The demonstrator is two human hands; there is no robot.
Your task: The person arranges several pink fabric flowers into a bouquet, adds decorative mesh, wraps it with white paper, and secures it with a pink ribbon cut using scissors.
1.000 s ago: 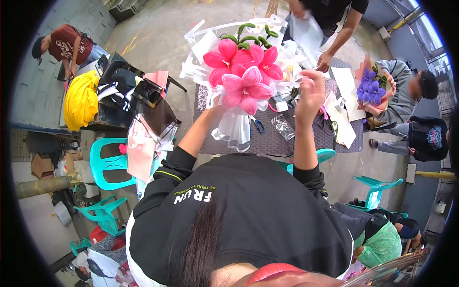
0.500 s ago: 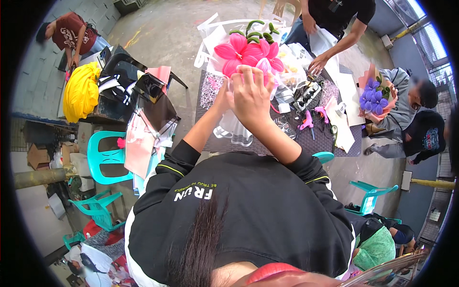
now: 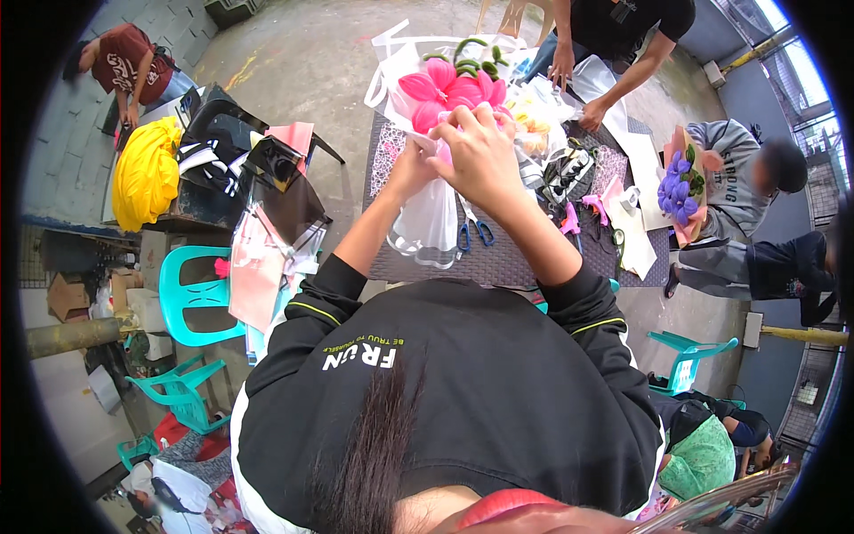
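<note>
In front of me, a bouquet of pink flowers (image 3: 436, 86) with curled green stems stands in white translucent wrapping (image 3: 425, 222). My left hand (image 3: 412, 169) is closed round the gathered wrapping below the blooms. My right hand (image 3: 479, 151) lies against the bouquet's near side, fingers bent over the wrapping just under the petals; the fingertips are partly hidden. Close to my right wrist, blue-handled scissors (image 3: 475, 233) rest on the dark quilted table (image 3: 525, 258).
Pink glue guns (image 3: 594, 210) and white paper (image 3: 645, 173) lie on the table's right side. Across it, a person in black (image 3: 627, 36) reaches in. Another person holds a purple bouquet (image 3: 680, 191) at the right. A teal chair (image 3: 200, 294) stands left.
My right hand has shifted slightly right and tilted over the bouquet. The white wrapping hangs differently, and the scissors now show. The person opposite has moved both hands; the purple bouquet has turned.
</note>
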